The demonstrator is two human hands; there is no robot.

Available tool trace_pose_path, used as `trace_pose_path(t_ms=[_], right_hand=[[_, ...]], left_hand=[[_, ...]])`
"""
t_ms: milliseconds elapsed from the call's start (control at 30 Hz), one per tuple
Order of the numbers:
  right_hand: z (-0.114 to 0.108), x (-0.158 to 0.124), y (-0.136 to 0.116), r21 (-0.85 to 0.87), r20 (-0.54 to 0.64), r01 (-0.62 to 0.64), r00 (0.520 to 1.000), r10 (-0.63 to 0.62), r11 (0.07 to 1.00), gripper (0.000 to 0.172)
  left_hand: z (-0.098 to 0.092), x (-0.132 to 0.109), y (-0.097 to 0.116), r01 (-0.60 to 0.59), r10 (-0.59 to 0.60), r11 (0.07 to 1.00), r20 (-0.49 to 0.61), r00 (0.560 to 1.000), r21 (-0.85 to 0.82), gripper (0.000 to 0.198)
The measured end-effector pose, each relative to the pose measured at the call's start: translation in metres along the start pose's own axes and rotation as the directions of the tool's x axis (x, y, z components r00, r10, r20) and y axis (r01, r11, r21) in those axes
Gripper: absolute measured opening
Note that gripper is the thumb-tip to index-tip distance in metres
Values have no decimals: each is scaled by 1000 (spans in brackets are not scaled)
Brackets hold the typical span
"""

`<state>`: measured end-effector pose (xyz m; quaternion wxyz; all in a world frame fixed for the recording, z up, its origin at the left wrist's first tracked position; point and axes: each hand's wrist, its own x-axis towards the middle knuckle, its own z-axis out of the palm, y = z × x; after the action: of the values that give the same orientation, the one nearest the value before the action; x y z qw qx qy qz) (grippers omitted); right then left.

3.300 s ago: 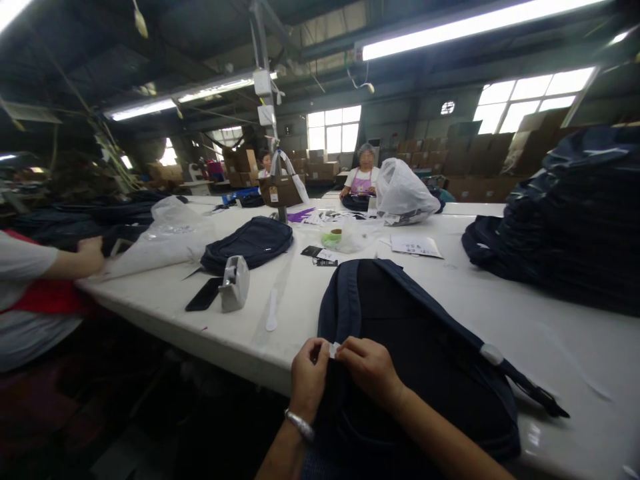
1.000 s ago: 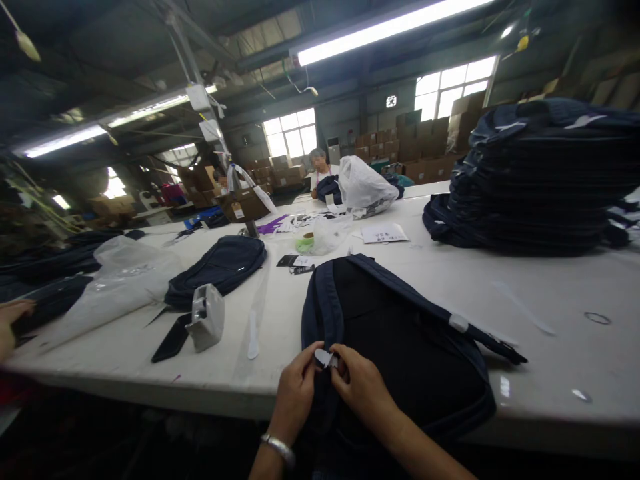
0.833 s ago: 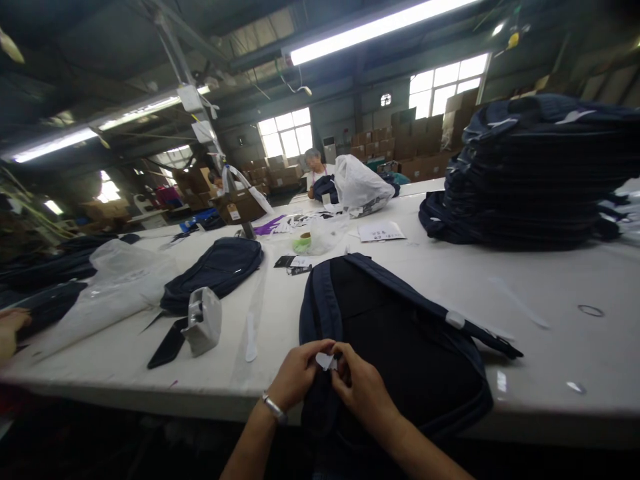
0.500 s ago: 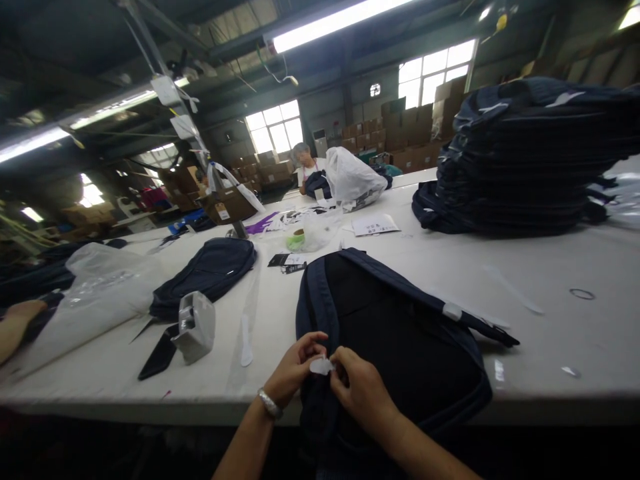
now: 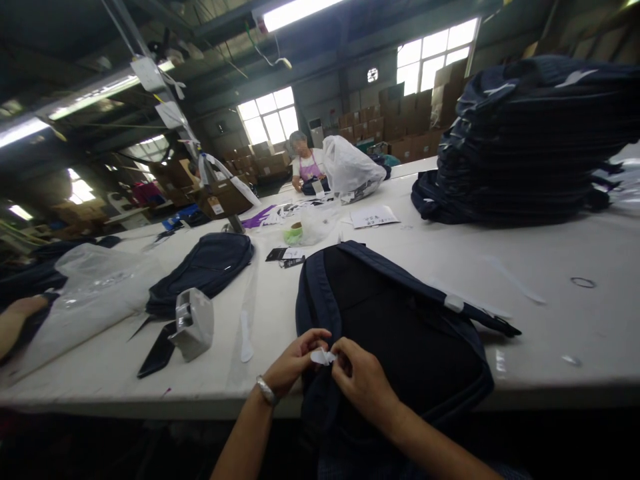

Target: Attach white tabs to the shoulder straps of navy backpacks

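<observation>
A dark navy backpack [image 5: 400,327] lies on the table right in front of me, its black back panel facing up and its straps on top. Over its left shoulder strap [image 5: 323,283], near the lower end, both my hands meet. Between thumb and fingers my left hand [image 5: 295,360] pinches a small white strip [image 5: 321,357], which looks like thin paper or plastic. The fingertips of my right hand [image 5: 365,383] are closed on the right end of that same strip. Another white wrap [image 5: 453,303] sits around the right shoulder strap.
A tall stack of navy backpacks [image 5: 525,147] stands at right. Leftward are another backpack [image 5: 205,267], a grey-white dispenser-like object [image 5: 194,327], a black phone-like slab [image 5: 157,350] and plastic film [image 5: 105,280]. Green tape [image 5: 293,233] and tags [image 5: 285,255] lie behind. A co-worker [image 5: 306,163] is across the table.
My right fingertips have shifted slightly up along the white strip, which now looks narrower and more creased. The co-worker across the table is more upright. The view has tilted slightly.
</observation>
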<state>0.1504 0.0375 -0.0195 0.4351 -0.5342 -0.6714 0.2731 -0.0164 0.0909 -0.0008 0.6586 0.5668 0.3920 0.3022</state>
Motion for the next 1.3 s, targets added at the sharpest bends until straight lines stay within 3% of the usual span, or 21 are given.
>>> trace_pose_path(t_ms=[100,167,233,367,500,667,833,933,1033,1100,1200,1300], right_hand=[[-2,0,-1,33,7,-9,1000,9,999,17],[-2,0,-2,58,15,-23,1000,22,998,15],[-2,-1,-2,72,23,-32,999,30,997,14],[-1,-2,0,60,16,-12,1000,11,998,14],[-1,-3,1,59,27,7,1000,-9,998,14],[-2,-4,-1,8,36,51,998,-51,999,17],[-4,-4,-2,-10,37,61,997,-61,998,22],[-3,-4,-2,21,31,65,997,-65,998,21],[-3,-5,-1,78,9,36,999,-37,996,23],[-4,-6,-2,124,6,25,1000,-26,992,24],[-9,-8,-6,178,17,30,999,-33,984,20],[-16,-11,-10,174,40,-32,999,25,984,10]], left_hand=[[9,-10,5,-44,82,986,-240,967,161,41],[19,-23,3,-56,185,956,-446,876,287,33],[32,-38,-2,-31,293,892,-525,799,451,26],[52,-55,-12,43,472,662,-461,751,748,15],[57,-54,-18,90,555,474,-377,741,876,17],[57,-50,-26,145,611,357,-348,711,923,18],[58,-48,-29,123,624,439,-400,671,890,16],[56,-50,-23,64,567,542,-421,708,838,17],[52,-52,-12,-1,461,740,-506,729,673,26],[49,-51,-4,20,359,841,-585,728,541,36],[46,-46,5,83,241,877,-583,776,474,44],[45,-40,9,68,217,880,-524,824,471,40]])
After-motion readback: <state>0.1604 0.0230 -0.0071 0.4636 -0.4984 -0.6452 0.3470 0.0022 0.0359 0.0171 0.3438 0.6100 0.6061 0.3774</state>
